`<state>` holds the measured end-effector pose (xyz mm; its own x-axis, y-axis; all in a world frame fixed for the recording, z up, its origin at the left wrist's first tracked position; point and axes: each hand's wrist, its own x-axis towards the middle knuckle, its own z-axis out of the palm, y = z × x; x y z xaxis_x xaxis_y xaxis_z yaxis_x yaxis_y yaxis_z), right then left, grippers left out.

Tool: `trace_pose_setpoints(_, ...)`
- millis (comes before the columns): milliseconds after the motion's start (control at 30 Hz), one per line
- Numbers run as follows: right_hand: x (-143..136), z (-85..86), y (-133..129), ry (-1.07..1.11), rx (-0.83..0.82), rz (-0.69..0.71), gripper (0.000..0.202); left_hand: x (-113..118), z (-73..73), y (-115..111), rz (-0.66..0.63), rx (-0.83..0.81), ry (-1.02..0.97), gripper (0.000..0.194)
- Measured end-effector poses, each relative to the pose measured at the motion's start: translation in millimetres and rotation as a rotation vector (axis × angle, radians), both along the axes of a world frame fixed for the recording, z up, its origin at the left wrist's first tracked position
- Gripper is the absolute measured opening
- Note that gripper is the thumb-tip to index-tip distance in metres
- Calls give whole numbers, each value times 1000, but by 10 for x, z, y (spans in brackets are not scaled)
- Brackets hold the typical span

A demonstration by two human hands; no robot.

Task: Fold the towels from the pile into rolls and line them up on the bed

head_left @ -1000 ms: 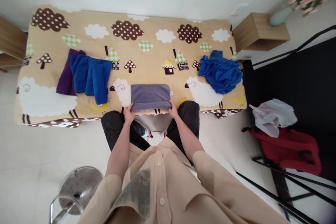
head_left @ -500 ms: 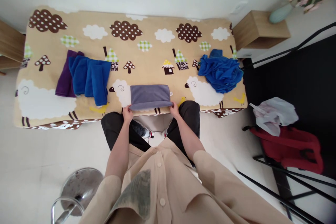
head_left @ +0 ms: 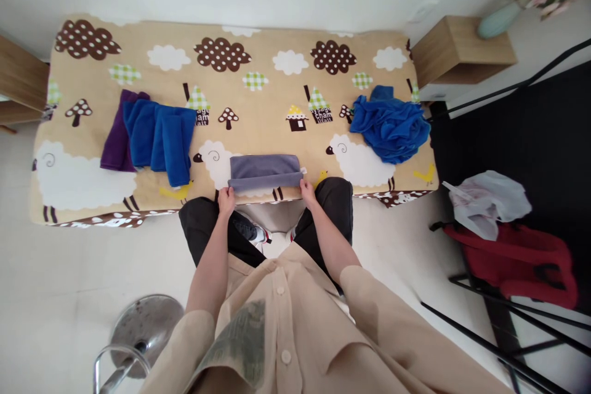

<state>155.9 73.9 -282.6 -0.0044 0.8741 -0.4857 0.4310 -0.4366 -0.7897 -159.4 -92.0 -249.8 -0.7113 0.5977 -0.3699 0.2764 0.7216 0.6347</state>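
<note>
A grey-purple towel [head_left: 265, 167] lies partly folded near the front edge of the bed, its near edge turned up in a strip. My left hand [head_left: 226, 202] pinches the strip's left corner, and my right hand [head_left: 308, 192] pinches the right corner. A small white tag sticks out at the towel's right side. To the left, several folded blue towels [head_left: 159, 138] overlap a folded purple towel [head_left: 119, 138]. On the right sits a crumpled heap of blue towels [head_left: 390, 125].
The patterned bed cover [head_left: 268, 126] spreads under everything. Wooden shelf boxes [head_left: 462, 52] flank it, one with a vase of flowers [head_left: 501, 20]. A red bag [head_left: 512, 258] with a white plastic bag [head_left: 492, 200] lies right. A metal stool base [head_left: 148, 335] stands lower left.
The towel's near strip has been turned further over, away from me, and looks wider. Both hands keep their grip on its corners. The view has shifted slightly.
</note>
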Motion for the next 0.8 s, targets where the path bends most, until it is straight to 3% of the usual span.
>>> trace_pose_setpoints(400,28,-76,26,-50,3,-14,45,-7,40,31,67,-24,-50,25)
trace_pose_setpoints(800,11,-37,3,-70,60,-44,30,53,63,25,102,6,-30,17)
